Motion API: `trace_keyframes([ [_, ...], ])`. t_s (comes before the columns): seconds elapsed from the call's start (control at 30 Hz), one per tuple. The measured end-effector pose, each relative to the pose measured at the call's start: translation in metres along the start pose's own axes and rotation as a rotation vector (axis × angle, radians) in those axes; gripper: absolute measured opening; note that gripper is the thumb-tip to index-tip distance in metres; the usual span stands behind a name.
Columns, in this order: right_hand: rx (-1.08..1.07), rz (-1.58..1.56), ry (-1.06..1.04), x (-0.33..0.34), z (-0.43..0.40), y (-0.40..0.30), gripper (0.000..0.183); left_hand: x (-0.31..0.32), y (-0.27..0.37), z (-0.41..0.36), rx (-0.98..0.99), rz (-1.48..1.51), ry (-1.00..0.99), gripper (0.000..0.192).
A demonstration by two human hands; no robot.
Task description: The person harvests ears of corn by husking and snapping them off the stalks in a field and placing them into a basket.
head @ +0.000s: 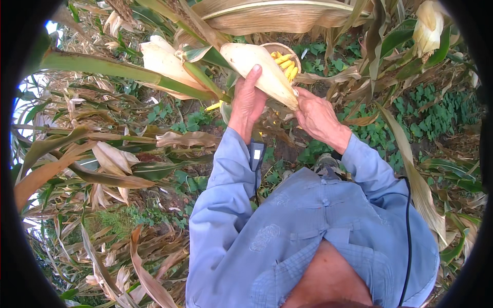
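Note:
An ear of corn in a pale dry husk (258,71) slants between my two hands. My left hand (248,96) supports it from the left, with the thumb laid along the husk. At the ear's lower tip, the fingers of my right hand (317,117) pinch the husk end. Just beyond the ear, a round basket (272,47) on the ground holds several bare yellow corn cobs (287,63); the ear hides part of it. Left of my left hand, an opened, pale husk (163,65) hangs by a thick green corn stalk (115,71).
A broad dry leaf (285,17) arches across the top. Another husked ear (428,29) hangs at upper right. Dry stalks and leaves crowd the left, and a long dry leaf (414,173) reaches close to my right sleeve. Green vines (435,111) cover ground on the right.

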State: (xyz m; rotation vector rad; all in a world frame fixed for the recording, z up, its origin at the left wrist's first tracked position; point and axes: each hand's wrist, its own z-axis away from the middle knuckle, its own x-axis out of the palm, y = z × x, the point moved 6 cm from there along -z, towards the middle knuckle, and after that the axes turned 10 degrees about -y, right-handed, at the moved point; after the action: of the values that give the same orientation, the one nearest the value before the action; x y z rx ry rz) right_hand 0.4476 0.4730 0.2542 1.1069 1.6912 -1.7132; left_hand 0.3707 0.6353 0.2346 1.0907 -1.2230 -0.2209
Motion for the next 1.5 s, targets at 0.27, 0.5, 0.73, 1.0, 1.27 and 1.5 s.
trace_keyframes([
  [0.27,-0.241,-0.271,0.178,-0.070,-0.020,-0.029,0.021,0.012,-0.032,-0.003,0.115,-0.201,-0.018,0.042],
  [0.5,-0.115,-1.276,-0.103,-0.092,-0.097,-0.025,0.025,0.078,-0.006,0.004,0.263,0.363,-0.201,0.052],
  [0.73,-0.181,-1.286,-0.213,-0.087,-0.111,-0.033,0.020,0.082,-0.009,0.034,0.206,-0.082,0.034,0.053],
  [1.0,0.128,-1.620,0.090,-0.076,-0.182,-0.031,0.015,0.062,-0.030,0.077,0.127,-0.271,0.112,0.039],
  [1.27,-0.447,-1.774,-0.196,-0.066,-0.186,-0.027,0.033,0.069,0.002,0.082,0.021,-0.242,0.110,0.042],
  [1.5,-0.009,-1.033,-0.168,-0.025,-0.020,0.022,0.044,0.036,0.004,0.067,0.120,-0.571,0.281,0.054],
])
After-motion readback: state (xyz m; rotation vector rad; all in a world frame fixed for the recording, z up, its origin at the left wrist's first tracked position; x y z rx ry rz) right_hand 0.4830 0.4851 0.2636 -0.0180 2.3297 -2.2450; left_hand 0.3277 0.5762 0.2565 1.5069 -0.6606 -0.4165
